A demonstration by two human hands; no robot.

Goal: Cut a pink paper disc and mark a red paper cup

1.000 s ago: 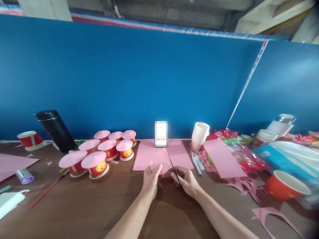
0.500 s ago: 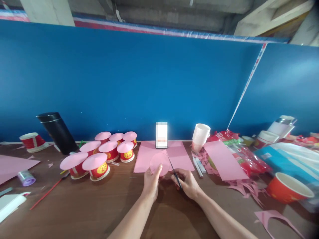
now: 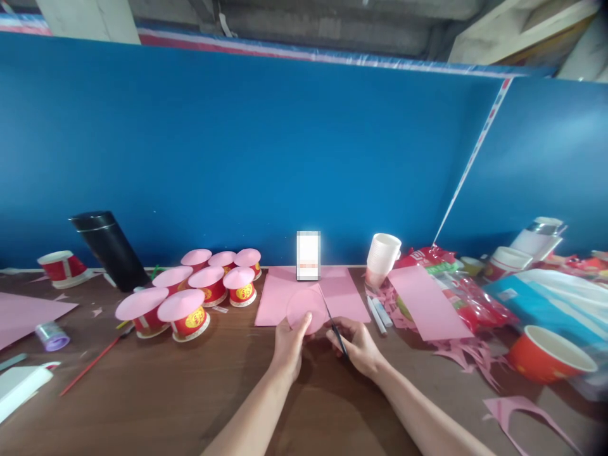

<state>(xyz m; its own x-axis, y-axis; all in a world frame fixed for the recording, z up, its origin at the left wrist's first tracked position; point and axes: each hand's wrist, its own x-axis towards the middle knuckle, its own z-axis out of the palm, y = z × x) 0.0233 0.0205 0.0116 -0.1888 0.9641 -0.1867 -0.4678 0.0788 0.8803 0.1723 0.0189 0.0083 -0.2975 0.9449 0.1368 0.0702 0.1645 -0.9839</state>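
Observation:
My left hand (image 3: 288,348) pinches a round pink paper disc (image 3: 304,307) by its lower edge, thumb on top. Beside the disc's right edge, my right hand (image 3: 358,345) grips slim scissors (image 3: 338,337), seen edge-on, with a dark handle and a thin blade pointing up and away. Whether the blades are spread I cannot tell. Behind the disc lie pink paper sheets (image 3: 274,301) flat on the table, and a phone (image 3: 308,256) with a blurred screen stands at their far edge. Some of my fingers are hidden beneath the disc and behind the scissors.
On the left stand several red cups with pink cone tops (image 3: 183,307), a black flask (image 3: 111,253) and a red brush (image 3: 90,367). To the right are stacked white cups (image 3: 382,256), markers (image 3: 377,315), pink scraps (image 3: 470,358) and an orange paper cup (image 3: 551,354).
Both hands stay almost in place, with the disc and scissors still held. The disc appears very slightly turned or shifted; the whole view has moved a little.

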